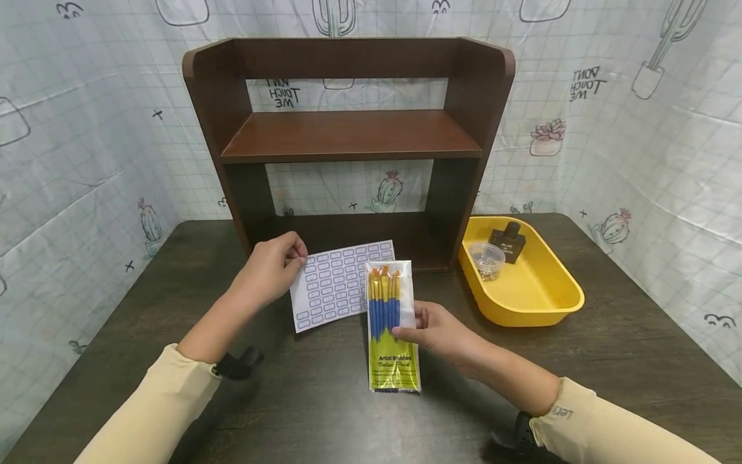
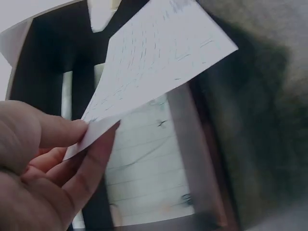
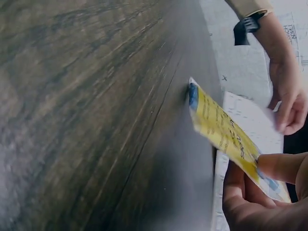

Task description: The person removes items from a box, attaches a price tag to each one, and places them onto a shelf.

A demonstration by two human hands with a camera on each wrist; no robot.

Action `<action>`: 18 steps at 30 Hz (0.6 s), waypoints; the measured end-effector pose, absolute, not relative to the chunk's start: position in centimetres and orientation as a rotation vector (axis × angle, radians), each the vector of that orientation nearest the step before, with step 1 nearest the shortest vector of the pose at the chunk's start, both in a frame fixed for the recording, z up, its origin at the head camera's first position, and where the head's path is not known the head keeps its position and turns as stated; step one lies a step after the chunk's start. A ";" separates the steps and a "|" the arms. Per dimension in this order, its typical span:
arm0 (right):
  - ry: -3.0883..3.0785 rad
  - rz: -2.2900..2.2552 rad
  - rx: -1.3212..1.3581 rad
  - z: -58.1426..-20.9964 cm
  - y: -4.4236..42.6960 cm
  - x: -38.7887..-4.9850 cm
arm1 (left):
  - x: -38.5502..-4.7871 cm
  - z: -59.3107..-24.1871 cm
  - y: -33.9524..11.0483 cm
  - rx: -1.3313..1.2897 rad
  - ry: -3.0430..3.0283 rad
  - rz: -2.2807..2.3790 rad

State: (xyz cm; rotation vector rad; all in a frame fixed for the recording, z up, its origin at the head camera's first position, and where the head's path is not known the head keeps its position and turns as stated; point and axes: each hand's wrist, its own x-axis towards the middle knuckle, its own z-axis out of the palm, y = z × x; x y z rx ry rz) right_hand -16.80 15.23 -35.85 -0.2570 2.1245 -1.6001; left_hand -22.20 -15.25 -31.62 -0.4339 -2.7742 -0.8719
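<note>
My left hand (image 1: pixel 270 267) pinches the upper left corner of a white sheet of labels (image 1: pixel 330 283), printed with rows of small blue-outlined boxes. In the left wrist view the sheet (image 2: pixel 149 57) bends slightly away from the thumb and fingers. My right hand (image 1: pixel 440 335) grips the right edge of a clear packet of paintbrushes (image 1: pixel 394 361), with blue handles and orange tips, thumb on its front. The packet overlaps the sheet's right side in the head view. From the right wrist, the packet (image 3: pixel 224 130) appears tilted, held above the dark table.
A brown two-tier shelf (image 1: pixel 350 135) stands at the back of the dark table (image 1: pixel 278 412). To its right is a yellow tray (image 1: pixel 539 283) holding a dark bottle (image 1: pixel 508 241) and a small clear cup (image 1: pixel 487 258). Patterned white cloth (image 1: pixel 98 161) surrounds the table.
</note>
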 end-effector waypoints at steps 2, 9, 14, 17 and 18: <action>2.115 -1.578 -0.259 -36.0 15.3 -17.0 | -22.1 -30.9 -15.4 -0.413 -2.721 -0.880; 2.097 -1.492 -0.247 -36.7 15.6 -18.0 | -22.4 -30.1 -15.7 -0.346 -2.570 -0.907; 2.155 -1.418 -0.218 -37.2 15.8 -18.3 | -22.7 -30.7 -16.0 -0.313 -2.488 -1.009; 2.175 -1.414 -0.219 -37.2 16.1 -18.3 | -22.9 -31.0 -16.1 -0.304 -2.451 -1.085; 2.183 -1.413 -0.222 -37.2 16.2 -18.3 | -22.9 -31.0 -16.1 -0.302 -2.444 -1.104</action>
